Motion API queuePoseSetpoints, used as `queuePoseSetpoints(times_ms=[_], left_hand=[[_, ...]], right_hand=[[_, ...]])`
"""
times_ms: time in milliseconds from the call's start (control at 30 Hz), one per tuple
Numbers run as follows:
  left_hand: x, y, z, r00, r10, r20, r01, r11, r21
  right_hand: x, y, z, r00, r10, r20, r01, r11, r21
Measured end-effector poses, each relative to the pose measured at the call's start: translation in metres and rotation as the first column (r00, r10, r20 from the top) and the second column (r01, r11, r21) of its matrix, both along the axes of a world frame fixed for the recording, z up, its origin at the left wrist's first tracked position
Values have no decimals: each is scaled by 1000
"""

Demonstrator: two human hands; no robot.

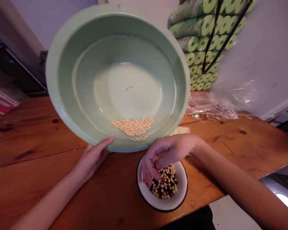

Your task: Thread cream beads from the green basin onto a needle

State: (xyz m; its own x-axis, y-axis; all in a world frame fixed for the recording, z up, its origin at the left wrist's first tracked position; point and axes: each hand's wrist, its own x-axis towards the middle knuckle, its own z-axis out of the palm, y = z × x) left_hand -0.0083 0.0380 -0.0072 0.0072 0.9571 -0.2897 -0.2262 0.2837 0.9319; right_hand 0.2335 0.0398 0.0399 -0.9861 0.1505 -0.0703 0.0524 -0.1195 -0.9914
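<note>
Left hand (92, 158) pinches the rim of a tilted, oval green plastic basin (134, 103) holding pale round beads (134, 127). Right hand (166, 151), fingers loosely spread, seemingly picks through mixed-colour beads (166, 185) in a white bowl (181, 188) near the wooden counter's (216, 140) front edge; next calls for steady tilt.

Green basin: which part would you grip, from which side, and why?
Grip the green basin by its flared rim, probably at the lower left from the person's side, thumb on top, as the left hand does. The rim offers a ledge; the basin tilts toward the person, with pale beads gathered low.
</note>
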Motion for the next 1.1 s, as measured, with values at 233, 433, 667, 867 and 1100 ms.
queuePoseSetpoints(times_ms=[233,433,667,867,1100], left_hand=[[2,0,0,999,-21,38,20,1000,21],[-1,1,-6,995,-60,77,53,994,92],[-2,2,-10,993,-67,94,54,990,130],[-1,0,-8,994,-63,86,52,991,121],[-1,-1,-6,993,-77,88,65,988,138]], right_hand=[[7,4,5,999,-43,14,43,999,24],[13,8,7,843,-531,-82,536,820,200],[9,18,-8,600,-795,-87,479,270,835],[3,16,-16,615,-788,-17,296,211,932],[-2,13,-18,612,-790,17,238,205,949]])
